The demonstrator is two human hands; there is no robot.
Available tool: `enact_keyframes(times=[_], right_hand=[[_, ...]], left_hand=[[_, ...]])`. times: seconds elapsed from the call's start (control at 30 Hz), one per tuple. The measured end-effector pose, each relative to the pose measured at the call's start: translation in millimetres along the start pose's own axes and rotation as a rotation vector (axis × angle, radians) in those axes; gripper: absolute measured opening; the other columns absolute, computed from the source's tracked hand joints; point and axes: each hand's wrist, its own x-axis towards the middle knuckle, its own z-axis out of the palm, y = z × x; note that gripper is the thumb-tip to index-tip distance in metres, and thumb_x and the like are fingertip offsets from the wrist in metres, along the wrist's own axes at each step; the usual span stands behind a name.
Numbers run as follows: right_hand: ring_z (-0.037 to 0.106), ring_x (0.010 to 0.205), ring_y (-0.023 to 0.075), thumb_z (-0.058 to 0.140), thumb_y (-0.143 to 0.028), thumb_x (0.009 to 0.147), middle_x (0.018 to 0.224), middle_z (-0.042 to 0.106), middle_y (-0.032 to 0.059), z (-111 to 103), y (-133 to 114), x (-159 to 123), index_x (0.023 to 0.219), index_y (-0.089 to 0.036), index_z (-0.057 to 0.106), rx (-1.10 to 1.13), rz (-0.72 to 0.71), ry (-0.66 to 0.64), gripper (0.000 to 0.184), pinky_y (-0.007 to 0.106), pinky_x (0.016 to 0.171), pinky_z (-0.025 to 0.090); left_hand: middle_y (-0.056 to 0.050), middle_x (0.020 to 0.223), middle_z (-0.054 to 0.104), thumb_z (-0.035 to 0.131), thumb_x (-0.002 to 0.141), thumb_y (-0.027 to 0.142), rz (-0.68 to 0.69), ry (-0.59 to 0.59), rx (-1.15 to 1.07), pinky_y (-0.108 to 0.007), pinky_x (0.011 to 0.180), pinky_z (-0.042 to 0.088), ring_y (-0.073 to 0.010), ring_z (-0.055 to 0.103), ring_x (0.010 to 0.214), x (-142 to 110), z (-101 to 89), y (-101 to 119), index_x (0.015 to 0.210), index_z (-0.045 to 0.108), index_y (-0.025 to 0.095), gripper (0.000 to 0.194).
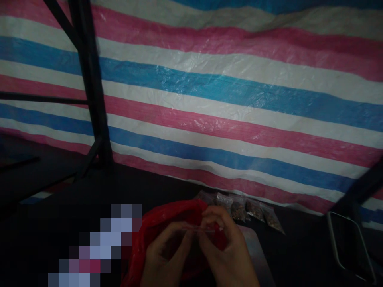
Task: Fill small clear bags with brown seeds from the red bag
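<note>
Both hands meet over a red plastic bag point(167, 208), which stands with its mouth open. Between thumb and fingers, my left hand point(166, 253) pinches one end of the thin top edge of a small clear plastic zip bag point(196, 229). My right hand point(226, 247) pinches that edge toward its other end. Dim light and the fingers hide most of the clear bag, so its contents cannot be made out. Just beyond my right hand lie several small zip bags point(238, 209) filled with brownish bits.
A flat silvery plate-like thing point(255, 249) lies partly under my right hand. At the right rests a phone-like object point(348, 243) with a pale rim. A striped plastic sheet point(209, 119) hangs behind the dark tabletop point(143, 185). Dark frame posts point(92, 87) stand at the left. A pixelated patch covers the lower left.
</note>
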Motion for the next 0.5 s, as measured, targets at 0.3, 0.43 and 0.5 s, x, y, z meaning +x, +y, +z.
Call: enact_keyframes(times=[0.3,0.43,0.5], right_hand=[[0.073,0.098,0.0241,0.073,-0.021,0.085,0.094,0.079,0.0001,-9.1,9.1,-4.3,0.124,-0.028,0.071,-0.084,-0.070,0.026,0.039,0.037,0.099,0.053],[0.073,0.091,0.0268,0.080,-0.020,0.077,0.078,0.077,-0.0004,-11.2,6.2,-6.4,0.108,-0.027,0.077,-0.037,-0.059,0.104,0.032,0.036,0.088,0.057],[0.072,0.090,0.0283,0.081,-0.016,0.072,0.070,0.073,-0.0013,-13.3,4.9,-7.8,0.100,-0.028,0.078,-0.062,-0.054,0.118,0.031,0.035,0.085,0.057]], left_hand=[[-0.005,0.110,0.083,0.082,0.082,0.048,0.048,-0.001,0.036,-0.028,0.093,0.063,-0.0252,0.079,0.105,0.9,0.5,1.7,0.092,0.084,0.026,0.024],[-0.005,0.115,0.083,0.081,0.083,0.046,0.067,-0.061,0.077,-0.027,0.094,0.062,-0.0258,0.078,0.107,-0.2,0.4,0.1,0.084,0.086,0.028,0.019],[-0.006,0.116,0.083,0.080,0.083,0.048,0.112,-0.083,0.101,-0.027,0.092,0.063,-0.0271,0.079,0.107,-1.8,-0.1,0.2,0.079,0.086,0.028,0.021]])
